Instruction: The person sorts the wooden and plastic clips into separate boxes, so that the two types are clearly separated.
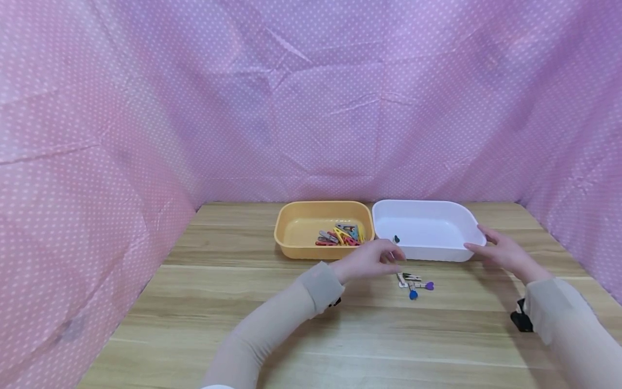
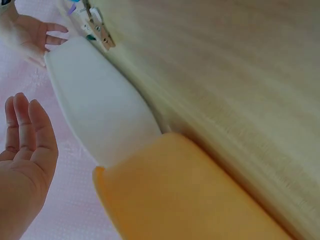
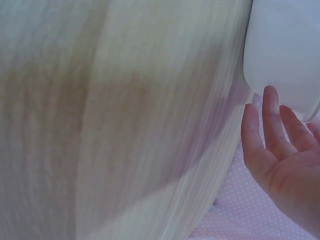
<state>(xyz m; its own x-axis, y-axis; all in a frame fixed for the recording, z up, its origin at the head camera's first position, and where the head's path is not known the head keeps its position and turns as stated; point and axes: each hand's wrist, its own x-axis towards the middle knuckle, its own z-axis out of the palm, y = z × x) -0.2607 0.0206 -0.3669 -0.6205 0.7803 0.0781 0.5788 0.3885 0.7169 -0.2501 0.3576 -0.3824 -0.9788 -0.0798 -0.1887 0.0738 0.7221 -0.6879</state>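
Observation:
My left hand (image 1: 371, 259) hovers by the near left corner of the white tray (image 1: 434, 254), its fingers loosely bent and holding nothing. In the left wrist view the same left hand (image 2: 30, 155) shows a bare palm. My right hand (image 1: 507, 255) is at the white tray's right end, thumb at the near rim and fingers along the side. The right wrist view shows this right hand (image 3: 290, 155) with fingers spread against the tray wall. Inside the white tray lies a small clip with a dark heart (image 1: 396, 239). Several small wooden clothespins (image 1: 413, 285) with coloured hearts lie before it.
A yellow tray (image 1: 296, 251) stands beside the white one, rims close together, with several colourful plastic clothespins (image 1: 342, 235) inside. Both sit toward the back of the wooden table (image 1: 340, 346). Pink dotted cloth (image 1: 311, 108) hangs behind and along the sides.

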